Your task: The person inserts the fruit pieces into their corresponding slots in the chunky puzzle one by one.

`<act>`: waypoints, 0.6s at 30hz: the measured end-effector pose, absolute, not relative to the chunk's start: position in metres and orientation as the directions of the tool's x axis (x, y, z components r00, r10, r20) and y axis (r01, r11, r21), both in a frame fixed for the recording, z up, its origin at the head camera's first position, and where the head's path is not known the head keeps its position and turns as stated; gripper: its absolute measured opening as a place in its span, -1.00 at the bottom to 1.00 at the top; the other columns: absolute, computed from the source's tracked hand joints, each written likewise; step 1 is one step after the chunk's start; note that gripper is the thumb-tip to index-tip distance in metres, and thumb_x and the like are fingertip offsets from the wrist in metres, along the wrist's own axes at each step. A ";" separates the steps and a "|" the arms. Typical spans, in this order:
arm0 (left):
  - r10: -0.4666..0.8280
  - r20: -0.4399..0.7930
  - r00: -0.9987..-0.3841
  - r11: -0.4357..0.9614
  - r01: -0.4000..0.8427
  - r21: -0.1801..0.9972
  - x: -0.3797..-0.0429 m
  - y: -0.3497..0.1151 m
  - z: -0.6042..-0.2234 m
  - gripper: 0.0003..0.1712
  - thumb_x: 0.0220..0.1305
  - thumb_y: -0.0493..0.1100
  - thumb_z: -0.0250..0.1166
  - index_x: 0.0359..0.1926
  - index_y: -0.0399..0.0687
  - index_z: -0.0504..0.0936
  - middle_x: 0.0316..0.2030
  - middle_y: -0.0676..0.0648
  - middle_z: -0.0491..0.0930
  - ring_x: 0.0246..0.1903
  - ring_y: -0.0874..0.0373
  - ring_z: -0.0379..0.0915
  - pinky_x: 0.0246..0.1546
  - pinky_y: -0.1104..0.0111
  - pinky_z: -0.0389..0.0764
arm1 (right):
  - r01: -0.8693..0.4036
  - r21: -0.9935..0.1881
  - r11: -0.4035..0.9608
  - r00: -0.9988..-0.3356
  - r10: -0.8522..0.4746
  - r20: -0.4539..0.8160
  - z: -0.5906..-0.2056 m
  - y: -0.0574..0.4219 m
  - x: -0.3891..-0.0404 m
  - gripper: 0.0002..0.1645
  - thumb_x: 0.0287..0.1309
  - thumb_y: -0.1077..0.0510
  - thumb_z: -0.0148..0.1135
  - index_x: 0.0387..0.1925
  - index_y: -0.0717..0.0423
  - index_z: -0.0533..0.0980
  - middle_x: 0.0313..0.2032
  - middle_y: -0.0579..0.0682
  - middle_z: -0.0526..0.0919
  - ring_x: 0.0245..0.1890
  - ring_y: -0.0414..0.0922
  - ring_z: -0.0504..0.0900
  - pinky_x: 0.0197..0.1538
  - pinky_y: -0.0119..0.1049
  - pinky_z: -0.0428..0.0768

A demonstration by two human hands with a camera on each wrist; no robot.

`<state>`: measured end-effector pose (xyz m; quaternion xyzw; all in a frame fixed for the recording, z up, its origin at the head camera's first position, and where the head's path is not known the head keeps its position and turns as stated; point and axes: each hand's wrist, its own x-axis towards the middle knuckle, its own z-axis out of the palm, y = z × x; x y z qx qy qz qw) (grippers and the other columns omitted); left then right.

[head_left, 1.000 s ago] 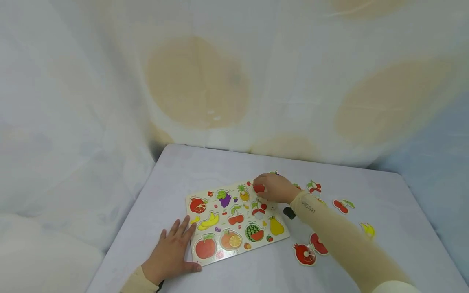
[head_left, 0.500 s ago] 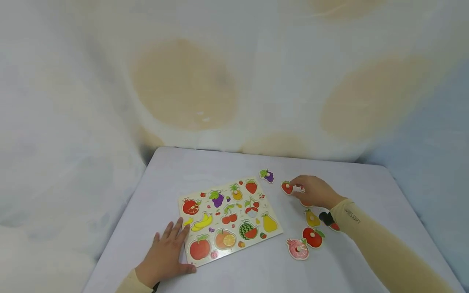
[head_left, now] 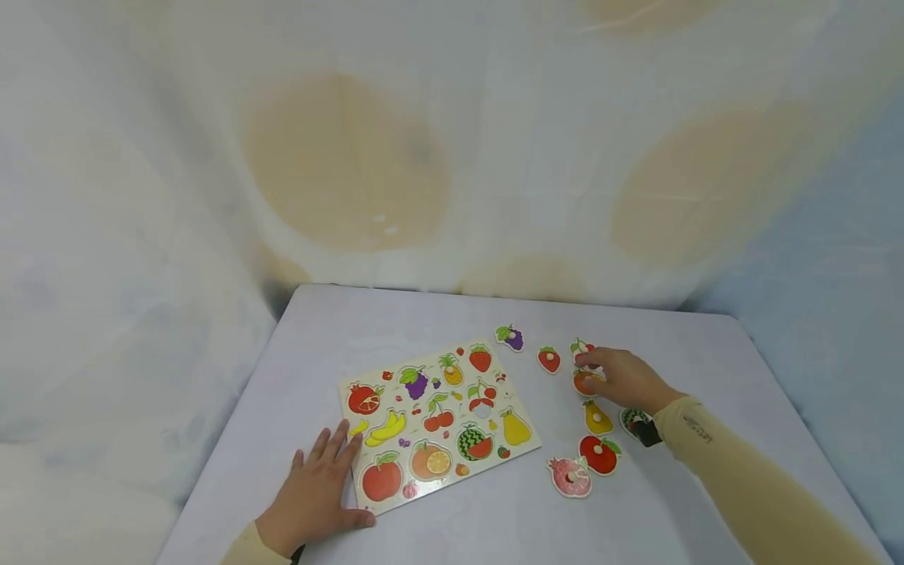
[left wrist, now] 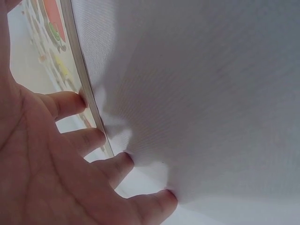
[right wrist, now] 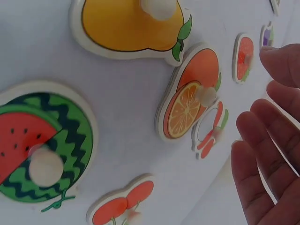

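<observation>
My left hand [head_left: 307, 498] lies with spread, straight fingers at the left edge of a fruit puzzle board [head_left: 527, 446]. In the left wrist view, some fingertips touch the board's side [left wrist: 90, 89]. My right hand [head_left: 625, 380] hovers over the table on the right, its thumb and fingers near a knobbed orange piece [head_left: 583, 383]. The right wrist view shows its fingers [right wrist: 251, 176] apart from the orange piece [right wrist: 185, 110], gripping nothing. Just beyond the orange lies a lychee piece [head_left: 581, 347], partly hidden by the hand in the head view.
Other knobbed pieces lie right of the board: grapes [head_left: 508, 337], strawberry [head_left: 548, 359], pear [head_left: 597, 417], watermelon [head_left: 631, 418], apple [head_left: 599, 455] and pomegranate [head_left: 569, 477]. Cherries [right wrist: 110, 210] show only in the right wrist view. A curtain [head_left: 523, 157] hangs behind the table.
My right hand has moved right, from the board's upper right corner past the strawberry piece to the orange piece. The left hand stays at the board's edge. The head view has shifted slightly.
</observation>
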<state>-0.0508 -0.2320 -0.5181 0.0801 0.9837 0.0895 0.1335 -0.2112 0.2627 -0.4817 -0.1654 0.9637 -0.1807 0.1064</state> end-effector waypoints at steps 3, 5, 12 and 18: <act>0.182 -0.245 -0.952 0.971 0.135 0.196 -0.050 -0.231 -0.516 0.42 -0.42 0.54 0.53 0.46 -0.10 0.31 0.49 -0.26 0.08 0.42 -0.36 -0.03 0.15 -0.49 0.06 | -0.273 -0.402 0.874 -0.922 -0.357 -0.150 -0.487 0.257 -0.217 -0.50 0.17 0.08 0.44 0.13 0.11 0.58 0.03 0.10 0.64 0.04 0.11 0.59 0.07 0.07 0.59; 0.181 -0.247 -0.952 0.971 0.134 0.198 -0.050 -0.231 -0.515 0.42 -0.41 0.53 0.53 0.45 -0.10 0.32 0.49 -0.26 0.08 0.42 -0.36 -0.03 0.16 -0.49 0.06 | -0.256 -0.416 0.873 -0.924 -0.347 -0.159 -0.490 0.252 -0.222 -0.50 0.16 0.07 0.44 0.13 0.10 0.58 0.05 0.11 0.63 0.03 0.10 0.59 0.06 0.05 0.61; 0.179 -0.254 -0.951 0.970 0.127 0.206 -0.048 -0.231 -0.516 0.42 -0.39 0.54 0.52 0.46 -0.09 0.30 0.50 -0.24 0.06 0.43 -0.35 -0.05 0.17 -0.48 0.04 | -0.280 -0.392 0.877 -0.925 -0.355 -0.135 -0.510 0.233 -0.242 -0.49 0.15 0.04 0.46 0.13 0.08 0.58 0.18 0.15 0.54 0.13 0.13 0.53 0.19 0.12 0.50; 0.182 -0.242 -0.953 0.969 0.132 0.209 -0.048 -0.232 -0.516 0.42 -0.38 0.54 0.51 0.47 -0.08 0.29 0.51 -0.23 0.05 0.44 -0.34 -0.05 0.18 -0.48 0.04 | -0.316 -0.349 0.882 -0.922 -0.372 -0.106 -0.521 0.228 -0.254 -0.41 0.12 0.04 0.48 0.16 0.15 0.57 0.17 0.18 0.55 0.17 0.16 0.51 0.22 0.12 0.47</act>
